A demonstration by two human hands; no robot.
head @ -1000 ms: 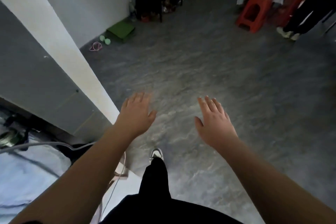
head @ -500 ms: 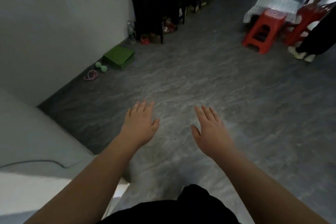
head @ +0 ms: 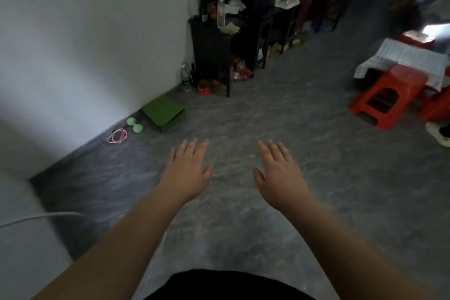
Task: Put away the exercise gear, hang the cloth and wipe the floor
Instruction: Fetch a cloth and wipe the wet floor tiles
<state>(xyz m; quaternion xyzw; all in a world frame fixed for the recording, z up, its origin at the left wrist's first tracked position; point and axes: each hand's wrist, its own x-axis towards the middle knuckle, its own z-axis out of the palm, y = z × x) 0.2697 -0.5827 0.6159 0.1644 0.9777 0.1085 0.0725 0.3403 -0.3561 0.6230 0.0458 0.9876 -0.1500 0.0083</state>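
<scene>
Grey floor (head: 280,153) bare beneath both outstretched arms. Folded green mat (head: 163,112), pale green dumbbell (head: 134,124) and pink skipping rope (head: 117,136) lying along the wall base, well ahead and left of the fingers. Left hand (head: 186,173) and right hand (head: 280,175) palm down, fingers spread, holding nothing.

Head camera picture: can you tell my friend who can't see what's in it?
Two empty hands, left hand and right hand, reach out palm-down over a grey floor. Ahead by the white wall lie a folded green mat, a green dumbbell and a pink jump rope. A red stool stands at the right.
</scene>
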